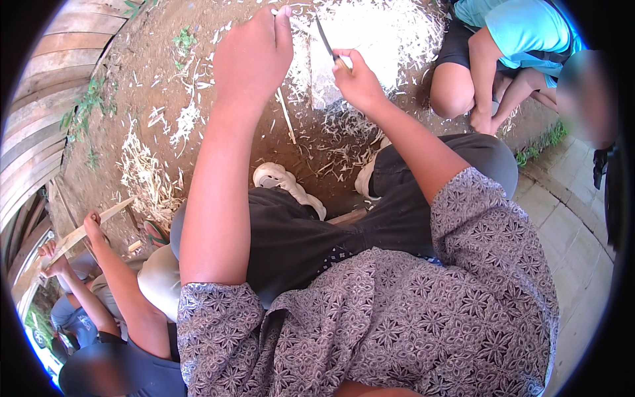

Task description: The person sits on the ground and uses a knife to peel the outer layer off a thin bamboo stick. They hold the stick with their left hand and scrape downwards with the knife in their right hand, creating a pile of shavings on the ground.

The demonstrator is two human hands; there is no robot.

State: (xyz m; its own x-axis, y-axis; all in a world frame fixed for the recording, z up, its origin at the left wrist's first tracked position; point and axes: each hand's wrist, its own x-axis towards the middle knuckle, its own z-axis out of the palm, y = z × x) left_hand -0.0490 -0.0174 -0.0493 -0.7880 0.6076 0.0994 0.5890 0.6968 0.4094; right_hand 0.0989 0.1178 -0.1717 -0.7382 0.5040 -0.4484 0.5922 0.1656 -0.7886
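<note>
My left hand (253, 56) is raised at the top middle, its fingers closed. A thin pale strip (294, 21) shows at its fingertips; how much of it lies inside the fist is hidden. To the right, my right hand (357, 79) grips a knife (324, 38) by its short light handle, the dark narrow blade pointing up and slightly left toward the strip. Blade and strip look close, but I cannot tell whether they touch. Below my left fist a slender pale stick (286, 116) slants down; whether it is held or lies on the ground is unclear.
Pale shavings (397, 40) cover the ground ahead, glaring in sunlight. At the right a person in a turquoise shirt (529, 30) crouches. At lower left another person holds a long wooden slat (79, 231). A plank wall (59, 59) curves along the left; paving (562, 245) lies right.
</note>
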